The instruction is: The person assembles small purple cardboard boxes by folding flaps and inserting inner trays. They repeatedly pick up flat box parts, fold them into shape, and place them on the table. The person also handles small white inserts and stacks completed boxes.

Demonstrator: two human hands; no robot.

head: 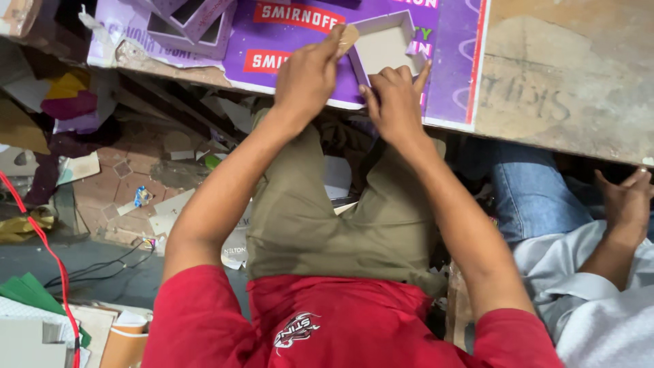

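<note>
1. At the counter's (579,88) near edge, head view: left hand (306,78) pinches a small tan cardboard piece (347,37) between thumb and fingertips, fingers closed on it, right at the near-left corner of the small open box (383,44).
2. Right hand (395,102) lies on the purple printed sheet (286,51) just under the box, fingers curled, index tip against the box's near-right corner. Looks like a steadying press; can't tell if it actually grips anything.
3. Risk: box and sheet sit at the very edge, sheet overhangs slightly. A hard push toward the lap could likely slide the box off onto the littered floor (129,184).
4. Risk: tan piece is small and held by the tips only; a slip probably drops it between the knees into the scraps.
5. Room: more purple open boxes (191,24) crowd the sheet's far-left corner, well apart from the hands. Bare counter to the right is free.
6. Another person's hand (630,201) rests below the counter edge at far right, well apart; sideways elbow room on that side is tight.
</note>
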